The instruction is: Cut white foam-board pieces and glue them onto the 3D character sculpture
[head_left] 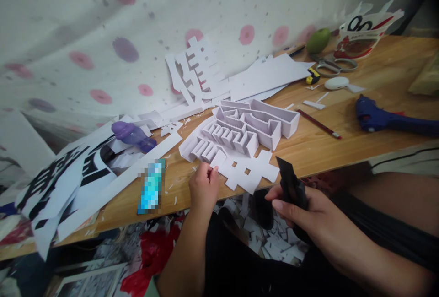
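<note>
Left fingers: the fingertips [211,172] were pinched on the near left corner of the flat white cut-out [252,173].
Left hand: the left hand [203,187] rose from below the near edge of the table [377,100], its knuckles bent over that edge.
Right fingers: they were clenched around a black cutter [290,180], thumb laid along its side, with the dark pointed end standing up and tilted left.
Right hand: the right hand [305,212] hung off the table, near and to the right of the cut-out, not touching it.
Flat white cut-out: it lay at the table's near edge, partly overhanging it, right against the walled white model [250,125]; whether the two were joined could not be told.
Walled white model: upright strips formed open cells, just beyond the cut-out, at mid table.
Right of the model: a pencil [318,124], then a blue glue gun [384,121].
Far right: scissors [331,65], a green fruit [318,40] and a torn snack bag [363,31].
Left: a purple glue gun [132,134] and black-printed sheets [61,178].
Far side: a white character cut-out [199,70] leaned on the dotted cloth [103,36].
Below: paper scraps [274,242] lay on the floor.
</note>
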Available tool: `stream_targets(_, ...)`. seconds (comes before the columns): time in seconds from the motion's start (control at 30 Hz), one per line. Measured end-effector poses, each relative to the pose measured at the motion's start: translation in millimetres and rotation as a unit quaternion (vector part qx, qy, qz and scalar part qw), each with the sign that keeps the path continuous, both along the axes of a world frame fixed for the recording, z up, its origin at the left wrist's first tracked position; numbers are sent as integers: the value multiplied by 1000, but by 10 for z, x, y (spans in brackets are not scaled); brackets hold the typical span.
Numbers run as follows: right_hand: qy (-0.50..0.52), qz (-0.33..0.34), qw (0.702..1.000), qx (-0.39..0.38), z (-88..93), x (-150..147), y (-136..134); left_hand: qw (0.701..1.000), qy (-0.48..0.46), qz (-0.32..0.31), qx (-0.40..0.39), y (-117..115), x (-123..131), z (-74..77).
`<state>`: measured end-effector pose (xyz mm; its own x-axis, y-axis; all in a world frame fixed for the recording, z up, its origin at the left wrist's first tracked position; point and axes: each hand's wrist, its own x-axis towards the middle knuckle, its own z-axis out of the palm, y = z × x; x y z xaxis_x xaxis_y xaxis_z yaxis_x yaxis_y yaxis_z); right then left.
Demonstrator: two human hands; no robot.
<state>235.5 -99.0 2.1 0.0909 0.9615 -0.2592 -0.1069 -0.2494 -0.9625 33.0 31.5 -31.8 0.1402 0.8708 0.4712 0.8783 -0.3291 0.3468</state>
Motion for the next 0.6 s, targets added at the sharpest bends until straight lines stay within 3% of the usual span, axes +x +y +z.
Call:
stream_targets(0.47,-16,0,1000,-3,-18,-21,-6,999,29,-11,18,-8,21,-21)
stream_targets(0.6,-22,5,1000,-5,-25,-19,-5,997,60,-47,33,-3,31,-20)
